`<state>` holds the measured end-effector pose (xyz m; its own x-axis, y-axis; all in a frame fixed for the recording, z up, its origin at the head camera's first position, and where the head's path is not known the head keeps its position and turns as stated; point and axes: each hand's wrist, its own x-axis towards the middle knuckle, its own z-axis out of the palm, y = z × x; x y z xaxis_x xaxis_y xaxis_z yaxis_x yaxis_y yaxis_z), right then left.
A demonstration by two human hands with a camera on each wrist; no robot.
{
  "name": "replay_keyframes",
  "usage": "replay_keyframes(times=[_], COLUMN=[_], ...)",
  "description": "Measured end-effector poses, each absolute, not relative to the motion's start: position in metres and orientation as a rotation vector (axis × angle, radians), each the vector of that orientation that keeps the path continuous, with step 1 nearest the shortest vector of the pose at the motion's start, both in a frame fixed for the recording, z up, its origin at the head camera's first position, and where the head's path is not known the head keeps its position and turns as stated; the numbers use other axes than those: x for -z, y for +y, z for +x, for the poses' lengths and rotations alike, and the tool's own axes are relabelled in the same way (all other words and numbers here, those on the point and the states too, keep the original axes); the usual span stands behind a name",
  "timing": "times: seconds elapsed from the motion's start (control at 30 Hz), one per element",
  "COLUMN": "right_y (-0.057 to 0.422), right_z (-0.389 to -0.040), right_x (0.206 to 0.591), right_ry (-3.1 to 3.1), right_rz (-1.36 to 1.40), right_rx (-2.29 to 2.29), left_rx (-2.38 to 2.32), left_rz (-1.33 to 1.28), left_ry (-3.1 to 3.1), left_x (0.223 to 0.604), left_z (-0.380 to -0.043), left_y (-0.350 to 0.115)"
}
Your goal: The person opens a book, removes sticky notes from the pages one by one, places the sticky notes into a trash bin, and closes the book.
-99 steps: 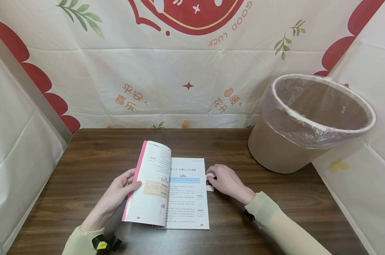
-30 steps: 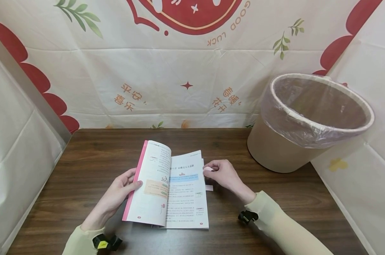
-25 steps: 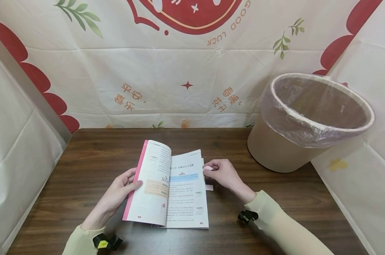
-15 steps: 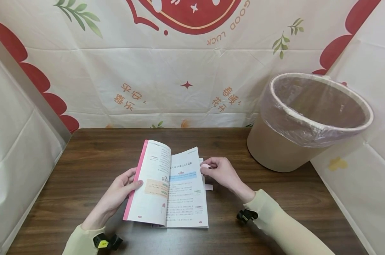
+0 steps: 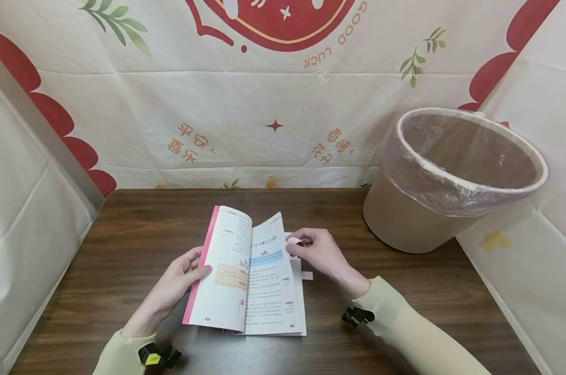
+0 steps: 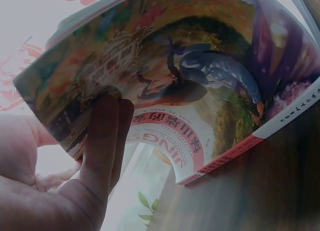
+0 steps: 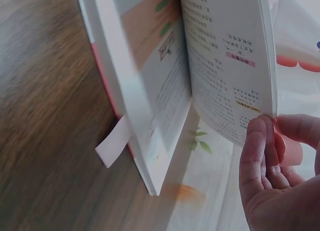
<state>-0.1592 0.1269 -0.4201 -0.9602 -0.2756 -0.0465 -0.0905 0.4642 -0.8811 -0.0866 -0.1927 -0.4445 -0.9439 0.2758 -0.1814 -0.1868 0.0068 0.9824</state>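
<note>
An open book (image 5: 266,291) with printed pages and a pink cover edge lies on the table. My left hand (image 5: 179,276) grips its left half, thumb on the page and fingers under the illustrated cover (image 6: 215,66), holding that side raised. At the right edge, my right hand (image 5: 321,254) pinches a page (image 7: 225,56) together with a pale pink paper tab (image 7: 290,151) that shows between the fingers. That page is lifted and curves to the left. A second pink tab (image 5: 307,275) sticks out from the pages below.
A beige waste bin (image 5: 404,219) with a clear plastic liner stands at the back right of the wooden table (image 5: 137,224). A printed cloth (image 5: 245,104) hangs behind the table and along both sides.
My right hand has moved left and slightly away from me, lifting the page with the pink tab off the pages beneath. The left hand has stayed almost still on the book.
</note>
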Motion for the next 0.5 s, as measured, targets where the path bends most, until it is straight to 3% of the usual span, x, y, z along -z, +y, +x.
replay_keyframes(times=[0.5], right_y=[0.114], right_z=[-0.159], right_x=[0.415], right_ry=[2.370], right_rz=[-0.326], right_rx=[1.671], left_rx=[-2.015], left_rz=[0.154], left_ry=[1.938], left_x=[0.442], left_z=[-0.090], left_y=[-0.189])
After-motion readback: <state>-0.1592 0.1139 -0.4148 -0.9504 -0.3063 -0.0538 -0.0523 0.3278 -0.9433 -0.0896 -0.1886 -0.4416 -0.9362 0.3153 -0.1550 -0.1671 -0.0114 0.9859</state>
